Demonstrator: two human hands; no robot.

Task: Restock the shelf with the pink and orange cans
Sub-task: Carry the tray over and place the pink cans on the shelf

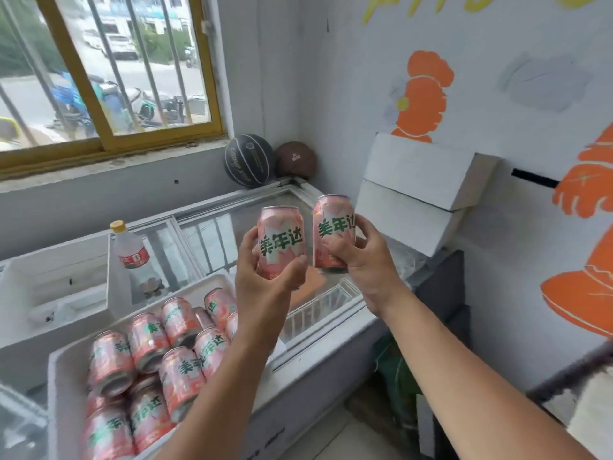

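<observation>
The left hand (265,280) is holding the first pink can (282,242) upright. Its fingers (248,239) and thumb are curling round the can's lower half, and the green lettering is facing the camera. The right hand (363,260) is gripping the second pink can (333,230) just beside it. That can is leaning slightly to the right, with the fingers wrapping round its lower part. The two cans are sitting close together without touching, both raised in the air above the glass lid of the chest freezer (205,240), toward its right end.

Below the left forearm, a white foam box (56,360) is resting on the near left part of the freezer. More pink cans (179,376) are lying piled on their sides in it. Beyond the box's far edge, a clear bottle (129,254) with a yellow cap is standing upright.

At the freezer's far corner, a black basketball (249,160) and a brown basketball (296,160) are sitting side by side against the wall. White foam blocks (418,180) are leaning stacked against the painted wall past the freezer's right edge. A barred window (109,71) is showing above the far edge.
</observation>
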